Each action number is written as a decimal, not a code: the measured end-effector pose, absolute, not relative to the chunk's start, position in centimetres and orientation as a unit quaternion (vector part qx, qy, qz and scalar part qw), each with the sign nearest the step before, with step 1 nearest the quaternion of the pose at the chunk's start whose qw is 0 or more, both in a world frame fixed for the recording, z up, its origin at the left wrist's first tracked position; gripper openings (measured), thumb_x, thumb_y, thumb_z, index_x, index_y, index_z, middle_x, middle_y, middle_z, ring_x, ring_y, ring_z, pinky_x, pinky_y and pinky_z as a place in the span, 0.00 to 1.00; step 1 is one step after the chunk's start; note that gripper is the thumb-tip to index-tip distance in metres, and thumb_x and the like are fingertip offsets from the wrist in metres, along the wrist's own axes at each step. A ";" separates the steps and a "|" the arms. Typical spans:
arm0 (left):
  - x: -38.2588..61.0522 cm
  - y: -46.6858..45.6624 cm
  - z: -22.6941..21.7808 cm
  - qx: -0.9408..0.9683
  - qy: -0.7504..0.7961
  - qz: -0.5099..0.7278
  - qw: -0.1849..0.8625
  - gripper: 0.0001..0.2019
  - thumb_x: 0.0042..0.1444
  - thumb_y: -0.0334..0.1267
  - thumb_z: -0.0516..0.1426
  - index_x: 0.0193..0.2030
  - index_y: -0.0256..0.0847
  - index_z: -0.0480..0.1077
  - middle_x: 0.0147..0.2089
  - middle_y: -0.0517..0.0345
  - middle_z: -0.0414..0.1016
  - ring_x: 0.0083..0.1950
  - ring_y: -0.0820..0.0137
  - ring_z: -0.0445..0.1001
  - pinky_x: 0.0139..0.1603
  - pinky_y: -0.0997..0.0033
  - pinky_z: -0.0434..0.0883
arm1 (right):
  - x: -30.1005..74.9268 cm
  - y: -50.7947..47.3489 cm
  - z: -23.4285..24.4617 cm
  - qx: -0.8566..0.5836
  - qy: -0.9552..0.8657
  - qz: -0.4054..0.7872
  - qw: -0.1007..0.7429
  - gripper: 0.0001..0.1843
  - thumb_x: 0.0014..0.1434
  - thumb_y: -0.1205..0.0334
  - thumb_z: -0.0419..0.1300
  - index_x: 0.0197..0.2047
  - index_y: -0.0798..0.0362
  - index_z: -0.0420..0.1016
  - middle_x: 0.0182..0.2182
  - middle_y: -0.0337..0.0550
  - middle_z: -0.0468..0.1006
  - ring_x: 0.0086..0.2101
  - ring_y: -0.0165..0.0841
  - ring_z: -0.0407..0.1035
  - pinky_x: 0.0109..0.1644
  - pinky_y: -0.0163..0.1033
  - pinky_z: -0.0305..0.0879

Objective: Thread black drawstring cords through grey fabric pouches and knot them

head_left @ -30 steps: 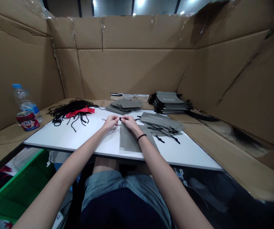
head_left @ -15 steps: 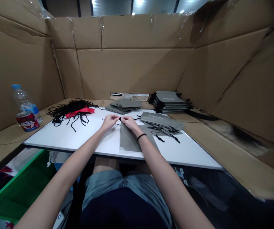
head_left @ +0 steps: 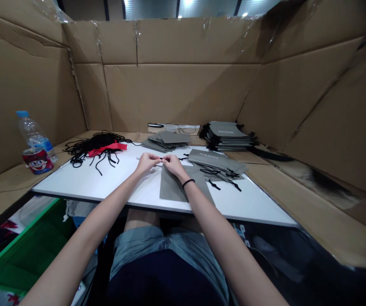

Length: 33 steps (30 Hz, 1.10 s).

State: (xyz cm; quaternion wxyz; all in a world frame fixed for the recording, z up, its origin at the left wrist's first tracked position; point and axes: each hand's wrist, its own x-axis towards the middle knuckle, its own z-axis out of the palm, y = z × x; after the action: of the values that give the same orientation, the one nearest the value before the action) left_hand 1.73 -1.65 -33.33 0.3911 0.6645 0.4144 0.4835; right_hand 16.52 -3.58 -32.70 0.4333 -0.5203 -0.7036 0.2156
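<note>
My left hand (head_left: pixel 146 162) and my right hand (head_left: pixel 173 165) meet above the white board (head_left: pixel 106 180), both pinching a thin black cord (head_left: pixel 161 159) at the fingertips. Under my right hand lies a flat grey bag (head_left: pixel 173 187), partly hidden by my forearm. A black band (head_left: pixel 188 183) circles my right wrist. Left of my left hand sits a tangled heap of black cords (head_left: pixel 89 148) with a red strip (head_left: pixel 109 146) across it. To the right, loose grey bags (head_left: pixel 216 160) lie with black cords (head_left: pixel 216 176) on them.
Stacked grey bags (head_left: pixel 225 136) and a smaller pile (head_left: pixel 166 139) stand at the back. A water bottle (head_left: pixel 34 136) and a red cartoon-printed can (head_left: pixel 38 160) stand at left. Cardboard walls (head_left: pixel 183 93) surround the board. A green crate (head_left: pixel 20 242) sits below left.
My hands stay together on the cord, with only slight finger shifts. The head view has tilted a little; the bags and cords on the board have not moved.
</note>
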 end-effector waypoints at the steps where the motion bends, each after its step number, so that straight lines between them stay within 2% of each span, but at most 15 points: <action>1: 1.7 -1.7 -33.4 0.664 0.419 0.482 0.388 0.08 0.44 0.36 0.63 0.29 0.33 0.77 0.28 0.51 0.78 0.27 0.70 0.73 0.29 0.71 0.69 | 16.5 -3.6 -32.7 -0.522 -0.706 0.207 0.431 0.08 0.49 0.62 0.54 0.23 0.55 0.70 0.23 0.40 0.72 0.27 0.31 0.62 0.33 0.35 0.55; 7: 1.9 -2.0 -32.9 0.704 0.431 0.468 0.316 0.03 0.44 0.33 0.62 0.25 0.34 0.75 0.23 0.55 0.74 0.26 0.71 0.70 0.30 0.73 0.65 | 16.4 -3.4 -32.9 -0.529 -0.708 0.200 0.422 0.08 0.51 0.66 0.55 0.24 0.55 0.74 0.25 0.42 0.76 0.28 0.31 0.65 0.36 0.35 0.58; 13: 1.8 -1.8 -33.0 0.738 0.403 0.461 0.285 0.04 0.46 0.34 0.59 0.24 0.36 0.72 0.25 0.57 0.72 0.28 0.71 0.68 0.31 0.73 0.64 | 16.3 -3.5 -32.6 -0.529 -0.707 0.200 0.424 0.08 0.52 0.68 0.55 0.28 0.56 0.77 0.28 0.45 0.78 0.30 0.32 0.67 0.37 0.36 0.60; 18: 1.7 -1.1 -33.9 0.714 0.386 0.468 0.349 0.04 0.46 0.35 0.58 0.25 0.36 0.69 0.24 0.59 0.69 0.26 0.73 0.66 0.28 0.74 0.63 | 16.2 -3.9 -32.4 -0.524 -0.716 0.193 0.419 0.09 0.53 0.68 0.55 0.29 0.57 0.77 0.29 0.45 0.79 0.30 0.32 0.67 0.37 0.35 0.60; 24: 1.7 -1.1 -33.8 0.646 0.390 0.451 0.476 0.06 0.45 0.36 0.59 0.23 0.37 0.67 0.21 0.63 0.62 0.21 0.77 0.62 0.23 0.76 0.59 | 16.2 -3.9 -32.6 -0.526 -0.722 0.167 0.417 0.08 0.53 0.67 0.56 0.30 0.56 0.77 0.30 0.45 0.79 0.32 0.32 0.68 0.39 0.35 0.60; 33: 1.6 -1.5 -33.1 0.538 0.373 0.432 0.621 0.07 0.43 0.35 0.64 0.26 0.34 0.70 0.23 0.59 0.64 0.25 0.75 0.65 0.28 0.74 0.66 | 16.4 -3.4 -32.5 -0.514 -0.709 0.224 0.428 0.09 0.51 0.65 0.53 0.24 0.55 0.72 0.24 0.39 0.75 0.28 0.31 0.65 0.35 0.34 0.58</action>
State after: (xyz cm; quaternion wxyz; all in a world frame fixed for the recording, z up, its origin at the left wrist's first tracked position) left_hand 1.61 -1.45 -33.07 0.6206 0.5380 0.3725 0.4321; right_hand 16.44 -3.40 -32.52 0.4285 -0.5138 -0.7087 0.2241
